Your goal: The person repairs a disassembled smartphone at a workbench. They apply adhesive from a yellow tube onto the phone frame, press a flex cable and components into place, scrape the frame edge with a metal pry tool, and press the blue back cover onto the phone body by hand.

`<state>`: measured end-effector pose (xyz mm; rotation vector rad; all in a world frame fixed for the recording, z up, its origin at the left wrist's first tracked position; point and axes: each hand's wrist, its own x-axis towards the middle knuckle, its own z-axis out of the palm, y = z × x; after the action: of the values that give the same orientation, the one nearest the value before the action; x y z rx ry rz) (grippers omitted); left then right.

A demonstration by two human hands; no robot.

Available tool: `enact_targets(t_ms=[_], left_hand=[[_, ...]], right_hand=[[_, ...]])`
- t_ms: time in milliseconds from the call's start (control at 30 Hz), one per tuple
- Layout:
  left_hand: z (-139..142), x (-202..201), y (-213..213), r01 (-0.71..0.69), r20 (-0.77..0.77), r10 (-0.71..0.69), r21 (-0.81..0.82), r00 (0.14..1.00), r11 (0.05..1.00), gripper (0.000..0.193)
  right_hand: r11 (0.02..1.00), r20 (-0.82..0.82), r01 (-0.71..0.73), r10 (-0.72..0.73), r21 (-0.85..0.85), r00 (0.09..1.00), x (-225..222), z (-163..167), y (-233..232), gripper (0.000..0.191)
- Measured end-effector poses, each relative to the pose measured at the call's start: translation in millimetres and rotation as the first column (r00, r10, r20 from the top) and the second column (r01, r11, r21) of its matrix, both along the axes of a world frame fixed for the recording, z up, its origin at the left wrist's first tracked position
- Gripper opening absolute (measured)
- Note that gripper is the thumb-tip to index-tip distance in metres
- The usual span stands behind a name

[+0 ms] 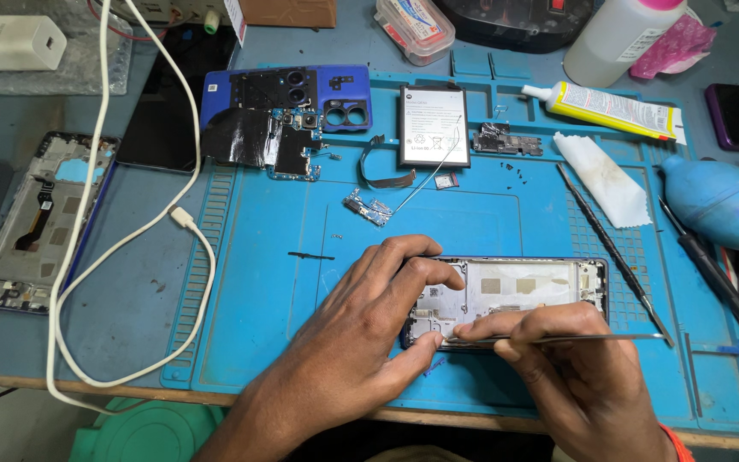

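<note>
The phone frame (519,295) lies gutted; battery (434,126) and boards lie beyond the hands. Left hand (369,329) clamps its end, right hand (570,355) pinches tweezers (575,340), apparently picking inside.

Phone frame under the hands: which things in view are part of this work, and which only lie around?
In use:
- left hand steadying the opened phone frame
- right hand holding metal tweezers at its lower edge

Lying about:
- battery
- glue tube
- blue air blower
- white cable
- second frame, off the blue mat
</note>
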<state>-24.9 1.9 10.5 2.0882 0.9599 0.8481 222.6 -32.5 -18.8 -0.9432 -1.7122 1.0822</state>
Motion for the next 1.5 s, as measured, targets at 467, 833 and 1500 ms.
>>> enact_targets(t_ms=[467,833,1500], left_hand=[[0,0,0,-0.002,-0.004,0.002,0.012,1.0,1.0,0.048],[0,4,0,-0.049,-0.04,0.048,-0.028,0.998,0.998,0.048],[0,5,1,-0.044,-0.045,0.043,-0.011,0.998,0.999,0.049]], right_hand=[[1.0,-0.003,0.021,-0.021,0.009,1.0,3,-1,-1,0.024],[0.999,-0.035,0.04,-0.04,0.01,0.999,4,-4,-2,0.022],[0.992,-0.042,0.121,-0.122,-0.031,0.992,4,-5,-6,0.023]])
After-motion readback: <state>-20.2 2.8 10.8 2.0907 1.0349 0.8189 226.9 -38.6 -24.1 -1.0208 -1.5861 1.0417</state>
